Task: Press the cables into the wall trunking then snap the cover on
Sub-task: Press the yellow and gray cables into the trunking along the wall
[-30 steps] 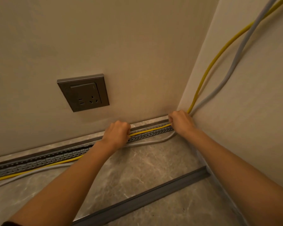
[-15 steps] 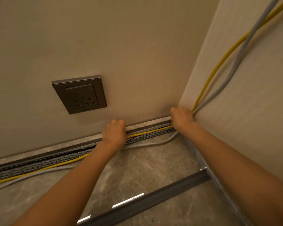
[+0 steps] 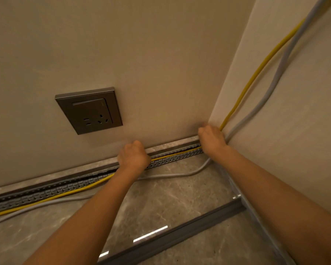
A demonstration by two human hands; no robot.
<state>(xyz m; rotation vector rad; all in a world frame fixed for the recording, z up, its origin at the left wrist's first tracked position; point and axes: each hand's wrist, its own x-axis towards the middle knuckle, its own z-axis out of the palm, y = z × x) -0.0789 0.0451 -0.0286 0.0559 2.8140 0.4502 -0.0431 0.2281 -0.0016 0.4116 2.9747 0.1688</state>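
Comparing against half a second ago, you hold both hands at the same stations on the wall trunking [image 3: 46,189]; only the view has tipped slightly. The grey cable [image 3: 170,175] now bows a little farther out from the trunking onto the floor.

Left hand [image 3: 134,157]: it sits on the trunking partway along its run, fingers curled into a fist over the channel. The yellow cable [image 3: 176,153] enters the hand from either side, so you are gripping it and bearing it against the trunking. The fingertips are hidden behind the back of the hand.

Right hand [image 3: 211,139]: it sits at the corner end of the trunking, slightly blurred, fingers curled. The yellow cable drops down the side wall into the top of this hand and leaves it along the channel. Your grip closes round that cable.

Between your hands the yellow cable lies in the trunking, behind its slotted front edge. Beyond the left hand, towards the far end, it rides out over the front edge and down to the floor.

The grey cable stays outside the trunking along its whole visible length, lying on the floor in front.

The cover [image 3: 180,233] lies on the floor, well apart from the trunking.
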